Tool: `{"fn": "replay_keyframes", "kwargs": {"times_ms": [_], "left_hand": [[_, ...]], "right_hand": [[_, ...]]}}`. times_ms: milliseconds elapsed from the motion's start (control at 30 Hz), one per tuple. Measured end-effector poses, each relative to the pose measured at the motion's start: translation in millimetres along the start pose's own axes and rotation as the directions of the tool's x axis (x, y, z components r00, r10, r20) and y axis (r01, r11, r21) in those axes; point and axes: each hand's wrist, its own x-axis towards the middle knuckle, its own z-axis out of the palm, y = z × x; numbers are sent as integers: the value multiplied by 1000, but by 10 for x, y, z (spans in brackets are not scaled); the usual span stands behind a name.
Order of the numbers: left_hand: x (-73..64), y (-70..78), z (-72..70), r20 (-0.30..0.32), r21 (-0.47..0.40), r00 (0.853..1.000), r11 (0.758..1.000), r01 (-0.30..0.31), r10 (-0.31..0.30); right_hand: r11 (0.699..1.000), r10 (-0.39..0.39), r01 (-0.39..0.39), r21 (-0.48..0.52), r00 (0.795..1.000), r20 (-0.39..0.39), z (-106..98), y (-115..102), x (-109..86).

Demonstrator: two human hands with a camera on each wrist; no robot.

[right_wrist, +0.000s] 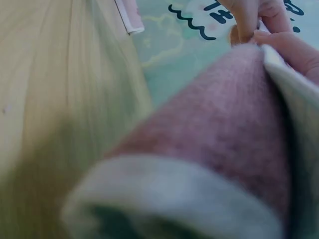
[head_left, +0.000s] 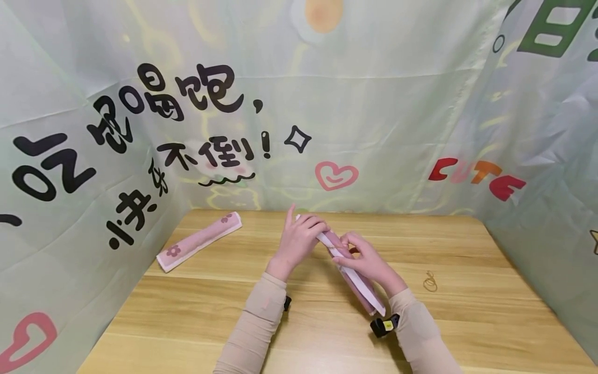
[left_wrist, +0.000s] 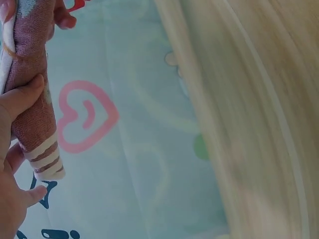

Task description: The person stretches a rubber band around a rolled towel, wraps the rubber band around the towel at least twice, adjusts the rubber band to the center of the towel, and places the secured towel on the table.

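Gripping one towel (head_left: 356, 284), two hands (head_left: 301, 240) (head_left: 369, 258), second towel (head_left: 201, 241) apart

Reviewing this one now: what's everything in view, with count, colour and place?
Held towel: one, rolled, pink with white edging, between the hands
Thin band: one visible, tan, across the held towel
Other towel: one, pink with white edging and darker flowers, table's far left
Loose band coil: one cluster, band count unclear, tan, table's right
Table: one, light wood, below everything
Backdrop: panel count unclear, pale green with printed lettering and hearts, behind and beside the table
Wrist cameras: two, black, at the wrists
Sleeves: two, beige, on the forearms
Left hand, right hand: two, bare, on the held towel
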Motion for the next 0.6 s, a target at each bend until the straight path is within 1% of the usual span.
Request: {"fn": "replay_keyframes", "kwargs": {"times_ms": [67,167,267,367,467,500,567,600], "left_hand": [[-8,-24,-6,-10,6,1000,1000,11,-11],[-21,-54,-15,-12,4,1000,1000,27,-27],[-36,-76,-24,13,-2,999,999,40,-40],[-45,-92,-40,58,-8,996,998,66,-65],[-43,-103,-57,106,2,990,996,94,-93],[-40,-105,-62,123,8,987,995,102,-103],[-36,-109,-66,150,13,982,993,116,-116],[-34,-110,-69,161,18,980,993,119,-120]], "right_hand": [[1000,-10,10,-1,1000,1,-17,-7,2],[1000,9,-9,-15,1000,4,-42,-7,-2],[998,41,-41,-54,999,3,-46,15,-6],[994,57,-58,-95,998,-9,-35,37,-9],[991,35,-40,-126,999,-38,-12,37,-8],[990,17,-23,-142,999,-50,-4,35,-6],[984,-37,23,-177,996,-76,15,35,1],[977,-77,58,-204,993,-87,24,38,5]]}}
